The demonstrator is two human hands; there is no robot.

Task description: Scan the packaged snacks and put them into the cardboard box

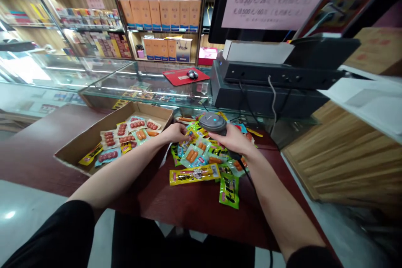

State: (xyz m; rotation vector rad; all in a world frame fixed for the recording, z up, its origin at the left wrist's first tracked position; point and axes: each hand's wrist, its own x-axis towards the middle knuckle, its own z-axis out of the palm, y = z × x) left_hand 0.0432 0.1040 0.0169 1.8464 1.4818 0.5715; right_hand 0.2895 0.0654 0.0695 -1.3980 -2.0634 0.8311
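Note:
My right hand (230, 139) is wrapped round a dark grey barcode scanner (212, 122), whose head is over a pile of packaged snacks (216, 160). My left hand (176, 132) pinches a small yellow packet (190, 135) at the pile's left side. A long yellow packet (195, 174) lies in front of the pile, with a green packet (229, 191) to its right. Left of the pile, a shallow cardboard box (75, 144) holds several sausage packets (108, 155); my left forearm passes over its near right corner.
Behind the dark red table (150, 201) is a glass counter (144, 77) with a red mouse pad (176, 76) and mouse. Black equipment (270, 96) and a monitor stand at the back right. The scanner's cable hangs beside my right forearm.

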